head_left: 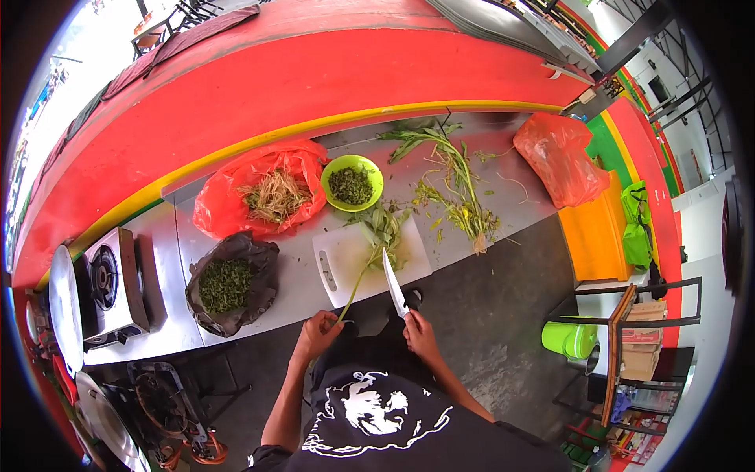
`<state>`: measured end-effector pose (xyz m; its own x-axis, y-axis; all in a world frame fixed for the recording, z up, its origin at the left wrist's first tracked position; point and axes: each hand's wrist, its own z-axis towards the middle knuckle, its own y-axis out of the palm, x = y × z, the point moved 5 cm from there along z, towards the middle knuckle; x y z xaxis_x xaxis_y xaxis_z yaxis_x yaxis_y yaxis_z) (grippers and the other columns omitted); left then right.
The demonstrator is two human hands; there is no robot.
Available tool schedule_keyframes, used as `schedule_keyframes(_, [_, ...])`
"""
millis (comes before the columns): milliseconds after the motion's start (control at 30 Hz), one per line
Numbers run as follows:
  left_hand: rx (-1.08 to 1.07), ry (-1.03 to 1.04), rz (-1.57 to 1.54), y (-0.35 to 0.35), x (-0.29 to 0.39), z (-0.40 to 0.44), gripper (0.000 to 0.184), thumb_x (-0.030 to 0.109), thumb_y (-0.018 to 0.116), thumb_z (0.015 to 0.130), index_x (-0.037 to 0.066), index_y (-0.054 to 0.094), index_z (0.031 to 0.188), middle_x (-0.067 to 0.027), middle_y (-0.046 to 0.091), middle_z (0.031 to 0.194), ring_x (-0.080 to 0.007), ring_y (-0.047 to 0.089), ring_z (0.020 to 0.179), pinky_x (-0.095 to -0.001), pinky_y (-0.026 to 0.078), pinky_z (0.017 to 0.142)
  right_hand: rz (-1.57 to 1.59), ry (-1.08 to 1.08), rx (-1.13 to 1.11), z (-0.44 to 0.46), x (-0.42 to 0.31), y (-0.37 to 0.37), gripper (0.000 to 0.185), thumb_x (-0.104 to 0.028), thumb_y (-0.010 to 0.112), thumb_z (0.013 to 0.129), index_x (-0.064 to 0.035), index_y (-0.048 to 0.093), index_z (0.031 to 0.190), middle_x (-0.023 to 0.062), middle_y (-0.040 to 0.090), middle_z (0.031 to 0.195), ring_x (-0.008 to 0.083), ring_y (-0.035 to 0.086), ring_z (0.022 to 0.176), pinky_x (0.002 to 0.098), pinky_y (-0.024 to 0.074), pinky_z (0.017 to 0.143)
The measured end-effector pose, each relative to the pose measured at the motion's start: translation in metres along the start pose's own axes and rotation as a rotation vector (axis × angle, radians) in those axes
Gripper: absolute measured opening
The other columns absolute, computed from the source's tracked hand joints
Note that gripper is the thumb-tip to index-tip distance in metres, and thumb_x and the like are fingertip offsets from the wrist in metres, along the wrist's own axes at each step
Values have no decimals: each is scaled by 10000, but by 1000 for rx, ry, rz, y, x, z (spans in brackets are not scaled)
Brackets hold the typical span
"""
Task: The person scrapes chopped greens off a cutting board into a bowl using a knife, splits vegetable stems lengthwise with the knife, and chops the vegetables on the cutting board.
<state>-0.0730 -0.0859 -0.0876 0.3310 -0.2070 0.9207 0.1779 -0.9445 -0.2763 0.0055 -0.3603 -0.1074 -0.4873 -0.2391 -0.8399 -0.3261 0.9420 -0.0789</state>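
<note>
My right hand (421,334) is closed round the handle of a kitchen knife (394,288), its white blade pointing up over the board. Between the fingers of my left hand (320,333) is the lower end of a long green stem (355,285). The stem's leafy top (383,228) lies on a white cutting board (339,292), close to the knife tip. Just behind the board stands a lime-green bowl (339,204) filled with chopped greens (351,186). More leafy stalks (462,185) lie loose to the right of the board.
Left of the board are a red plastic bag (216,200) with pale roots or stems (275,195) and a black bag (266,271) of chopped greens. A gas stove (118,275) stands at the far left. Another red bag (560,157) sits at the counter's right end.
</note>
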Motion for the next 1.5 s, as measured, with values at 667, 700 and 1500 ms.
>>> schedule_keyframes(667, [-228, -139, -323, 24, -28, 18, 319, 249, 444, 1062, -10, 630, 1044, -3, 552, 726, -80, 519, 624, -253, 449, 596, 288, -104, 132, 3, -30, -17, 356, -321, 471, 1047, -77, 470, 1307, -11, 426, 625, 45, 331, 411, 215, 289, 360])
schedule_keyframes(700, [-192, -188, -366, 24, -34, 17, 311, 230, 438, 1062, -17, 623, 1024, -18, 556, 736, -89, 526, 614, -260, 459, 591, 305, -20, 133, 3, -26, -17, 364, -337, 482, 1041, -92, 471, 1310, -11, 425, 625, 44, 330, 409, 217, 287, 361])
schedule_keyframes(1500, [1, -236, -190, 29, -81, -21, 279, 198, 482, 1025, -21, 641, 955, -34, 577, 672, -96, 562, 522, -263, 452, 464, 500, 484, -281, -12, 1, 30, 193, -391, 417, 1052, -220, 469, 979, -35, 392, 639, 36, 297, 434, 222, 248, 398])
